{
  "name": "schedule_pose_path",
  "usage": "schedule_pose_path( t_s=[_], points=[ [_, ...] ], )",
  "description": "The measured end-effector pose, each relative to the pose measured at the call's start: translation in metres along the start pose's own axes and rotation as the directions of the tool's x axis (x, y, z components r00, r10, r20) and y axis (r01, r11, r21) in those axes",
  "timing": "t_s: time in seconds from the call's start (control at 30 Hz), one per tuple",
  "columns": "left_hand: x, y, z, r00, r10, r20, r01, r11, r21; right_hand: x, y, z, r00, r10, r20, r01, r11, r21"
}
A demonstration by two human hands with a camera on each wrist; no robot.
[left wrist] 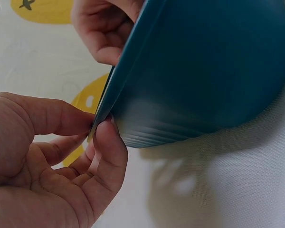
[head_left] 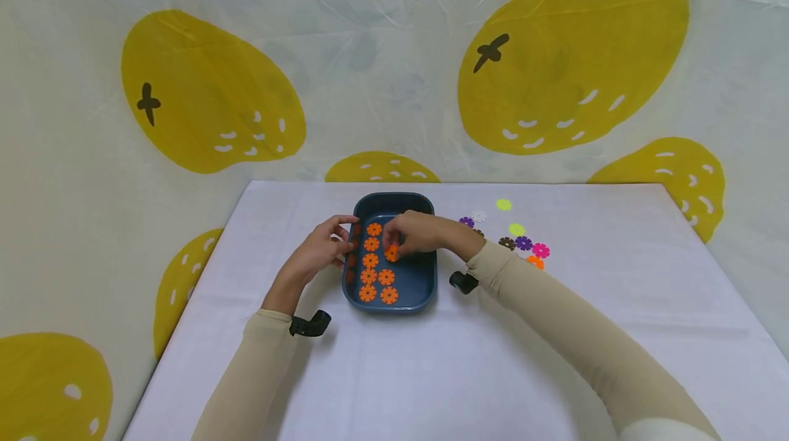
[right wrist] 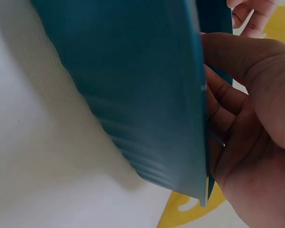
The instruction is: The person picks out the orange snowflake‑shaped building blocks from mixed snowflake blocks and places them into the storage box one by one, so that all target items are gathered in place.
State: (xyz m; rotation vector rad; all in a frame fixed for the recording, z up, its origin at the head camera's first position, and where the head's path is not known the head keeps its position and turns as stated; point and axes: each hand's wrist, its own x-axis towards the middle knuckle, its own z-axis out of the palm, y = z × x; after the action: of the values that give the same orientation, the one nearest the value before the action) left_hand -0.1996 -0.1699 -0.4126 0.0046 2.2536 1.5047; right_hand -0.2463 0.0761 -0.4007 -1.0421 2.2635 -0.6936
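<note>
A dark blue rectangular tray (head_left: 422, 290) holds orange notched discs (head_left: 370, 261), flat and flower-like, in a full left column and a shorter one beside it. My left hand (head_left: 320, 246) is at the tray's left rim. In the left wrist view the thumb and fingers of that hand (left wrist: 61, 156) pinch the rim. My right hand (head_left: 414, 231) reaches over the right wall into the tray, its fingertips pinching an orange disc (head_left: 392, 253) at the top of the second column. From the right wrist, the tray wall (right wrist: 147, 104) hides the fingertips of this hand (right wrist: 256, 118).
Loose discs lie right of the tray, partly behind the right forearm: yellow (head_left: 516, 229), purple (head_left: 523, 243), pink (head_left: 540, 250), brown (head_left: 507, 243), white (head_left: 479, 216) and orange (head_left: 535, 262). The white-covered table (head_left: 382, 379) ends at a patterned cloth backdrop (head_left: 382, 85).
</note>
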Motion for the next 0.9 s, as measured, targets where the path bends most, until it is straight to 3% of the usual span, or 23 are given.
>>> schedule_pose_path(
  t_s=[0.67,0.9],
  points=[
    [0.000,-0.001,0.002,1.000,-0.011,-0.010,0.011,1.000,0.014,0.011,-0.002,0.014,0.998,0.042,0.039,-0.040,0.998,-0.042],
    [0.000,-0.001,0.002,1.000,-0.015,-0.015,0.015,1.000,0.010,0.009,-0.004,0.011,0.998,0.042,0.038,-0.037,0.989,-0.143]
  ],
)
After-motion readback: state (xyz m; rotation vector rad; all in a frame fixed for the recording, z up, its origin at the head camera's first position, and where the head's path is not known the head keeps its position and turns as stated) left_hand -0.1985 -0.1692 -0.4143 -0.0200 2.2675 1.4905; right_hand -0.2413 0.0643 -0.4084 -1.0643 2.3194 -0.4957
